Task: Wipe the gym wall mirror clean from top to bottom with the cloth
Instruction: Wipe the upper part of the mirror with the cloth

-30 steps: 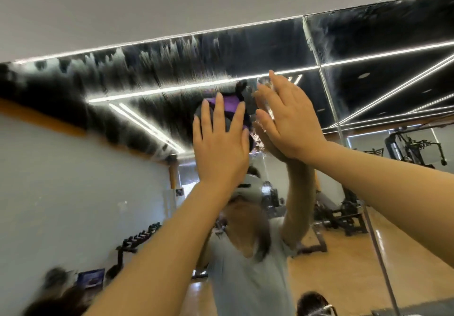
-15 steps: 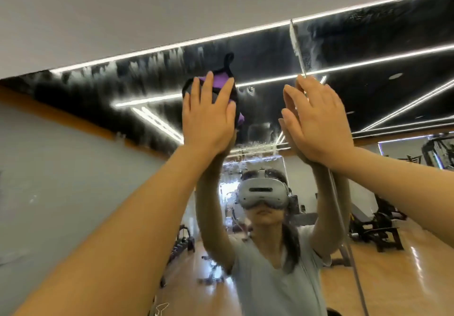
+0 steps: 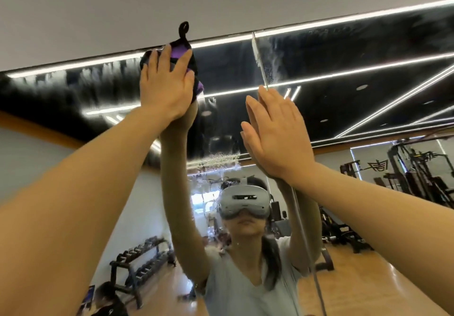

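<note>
The wall mirror (image 3: pixel 344 109) fills most of the view, its top edge just under a grey wall band. My left hand (image 3: pixel 167 87) presses a black and purple cloth (image 3: pixel 183 50) flat against the glass right at that top edge, fingers straight. The cloth's black hanging loop sticks up over the wall above. My right hand (image 3: pixel 275 138) lies flat on the glass with straight fingers, lower and to the right, beside the vertical seam between two mirror panels. It holds nothing. Wet streaks and droplets show on the glass between and below my hands.
The grey wall (image 3: pixel 221 1) runs above the mirror. The seam (image 3: pixel 260 65) between panels runs down behind my right hand. The reflection shows me, a dumbbell rack (image 3: pixel 142 261) at lower left, gym machines (image 3: pixel 412 175) at right and a wooden floor.
My left hand has slid the cloth upward from the middle of the dark glass to the mirror's top edge. My right hand stayed flat on the glass, now lower relative to the left.
</note>
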